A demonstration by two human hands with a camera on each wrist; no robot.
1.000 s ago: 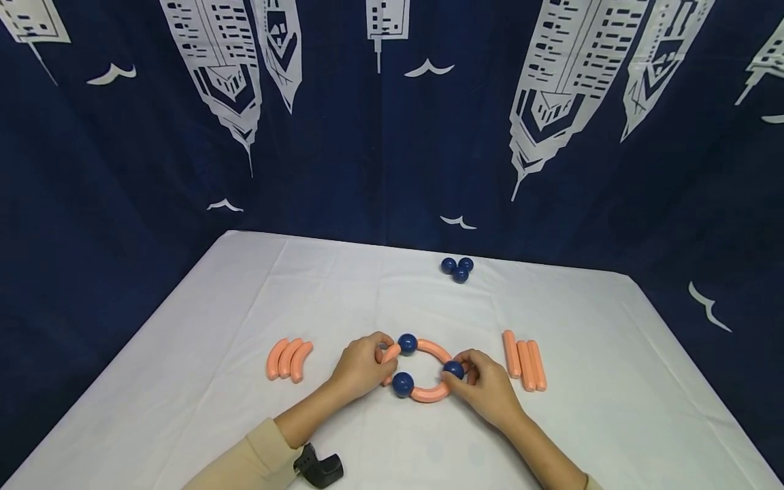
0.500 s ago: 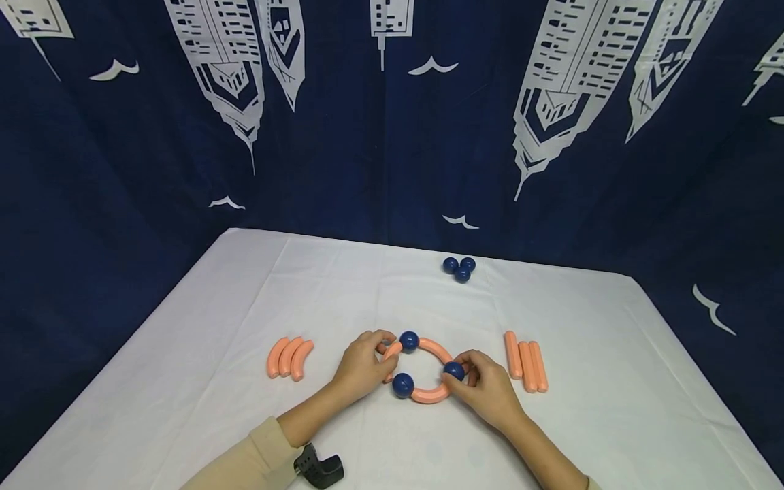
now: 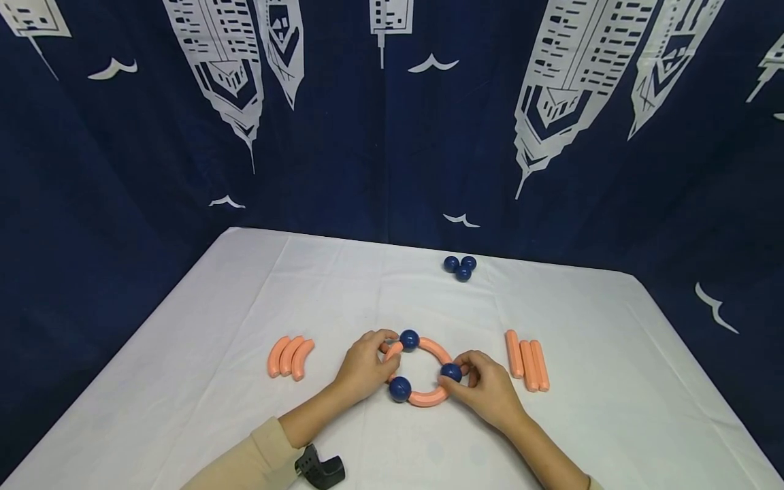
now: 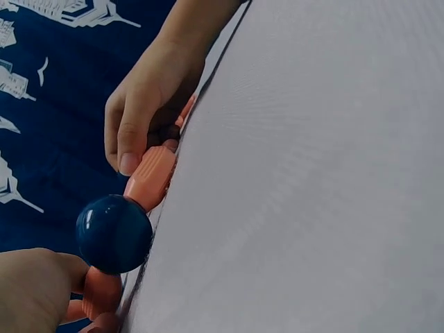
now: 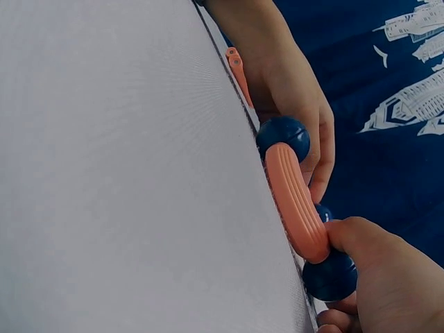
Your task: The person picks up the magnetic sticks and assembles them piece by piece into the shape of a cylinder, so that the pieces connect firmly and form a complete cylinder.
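In the head view, the ring (image 3: 435, 349) lies between the 2 hands: the left hand (image 3: 364, 364), nearer the near ball (image 3: 400, 389), pinches the left rod (image 3: 393, 351), which curves lengthwise from the far ball (image 3: 409, 339), while the right hand (image 3: 486, 388) pinches the right ball (image 3: 450, 372). The left wrist view shows the left rod seemingly touching the near ball. The right wrist view shows the near rod (image 5: 297, 201) bridging 2 balls.
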